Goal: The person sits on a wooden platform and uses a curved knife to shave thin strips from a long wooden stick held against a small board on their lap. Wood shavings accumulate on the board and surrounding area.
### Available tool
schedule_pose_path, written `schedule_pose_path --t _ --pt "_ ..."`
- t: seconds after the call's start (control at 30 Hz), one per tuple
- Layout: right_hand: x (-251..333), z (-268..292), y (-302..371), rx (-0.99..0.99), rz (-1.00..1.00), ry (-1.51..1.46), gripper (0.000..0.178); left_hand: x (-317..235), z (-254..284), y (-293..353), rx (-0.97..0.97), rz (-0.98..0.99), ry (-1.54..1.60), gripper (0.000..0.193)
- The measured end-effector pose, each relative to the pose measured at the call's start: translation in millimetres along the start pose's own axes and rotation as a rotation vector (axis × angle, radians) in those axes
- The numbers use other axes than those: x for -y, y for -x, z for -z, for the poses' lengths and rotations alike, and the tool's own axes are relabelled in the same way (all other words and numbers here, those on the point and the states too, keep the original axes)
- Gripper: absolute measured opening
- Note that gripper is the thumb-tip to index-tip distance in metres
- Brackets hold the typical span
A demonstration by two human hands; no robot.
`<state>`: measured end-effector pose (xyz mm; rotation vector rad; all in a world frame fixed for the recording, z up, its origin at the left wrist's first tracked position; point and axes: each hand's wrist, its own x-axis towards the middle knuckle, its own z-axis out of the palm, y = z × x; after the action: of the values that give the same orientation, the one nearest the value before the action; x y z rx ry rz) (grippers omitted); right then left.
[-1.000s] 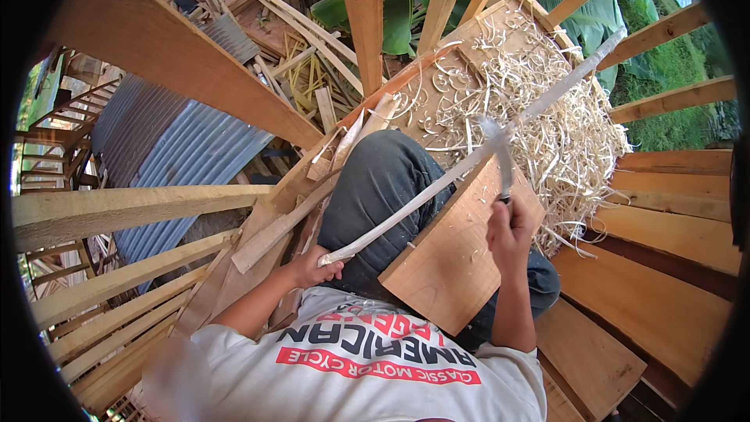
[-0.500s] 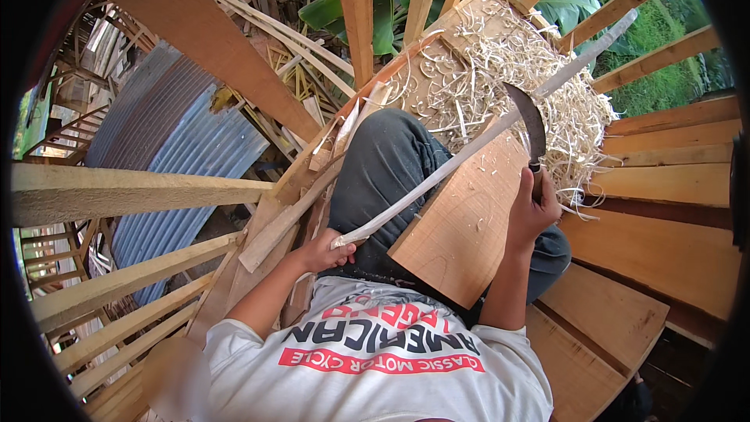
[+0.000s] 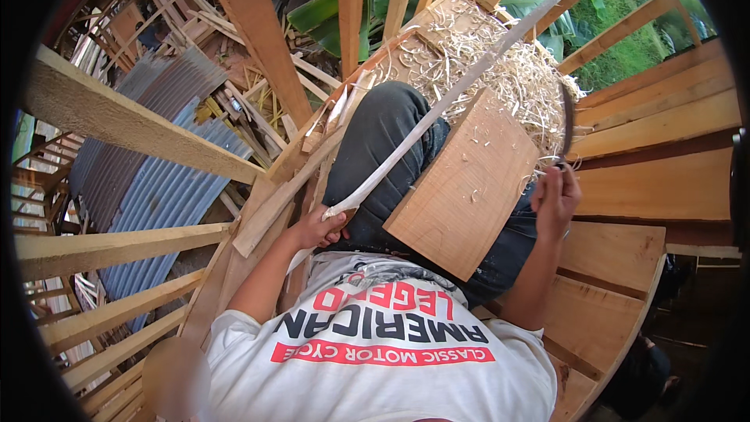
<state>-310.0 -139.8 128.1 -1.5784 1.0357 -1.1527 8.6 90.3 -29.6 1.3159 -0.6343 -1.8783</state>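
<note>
Left hand [image 3: 319, 228] at centre frame, clamped around near end of long pale wooden strip [image 3: 461, 94] slanting to upper right. Right hand [image 3: 553, 202] fisted on curved blade [image 3: 566, 121]. Board [image 3: 465, 184] on lap; shavings [image 3: 500, 62] beyond.

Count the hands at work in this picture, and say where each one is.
2. The left hand grips the near end of the long pale strip beside the knee. The right hand holds the curved knife at the far edge of the wooden board.
</note>
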Motion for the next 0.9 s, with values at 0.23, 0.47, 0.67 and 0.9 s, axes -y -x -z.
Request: schedule_pose_path --t 0.23,0.47,0.67,0.9 --pt "-12.1 -48.9 -10.3 0.53 -0.03 0.286 0.017 10.0 -7.1 3.6 -0.108 -0.05 -0.128 0.044" --pt "-44.8 -52.0 -67.1 0.378 0.141 0.44 0.016 1.7 -3.4 -18.8 -0.141 0.03 -0.187 0.049" --pt "-70.7 -56.7 -124.6 0.275 0.03 0.36 0.015 -30.4 0.1 -31.1 -0.076 0.226 -0.12 0.048" --pt "-96.7 -44.4 -132.2 0.257 -0.07 0.251 0.014 -41.2 -1.9 -35.5 -0.151 0.282 -0.289 0.045"
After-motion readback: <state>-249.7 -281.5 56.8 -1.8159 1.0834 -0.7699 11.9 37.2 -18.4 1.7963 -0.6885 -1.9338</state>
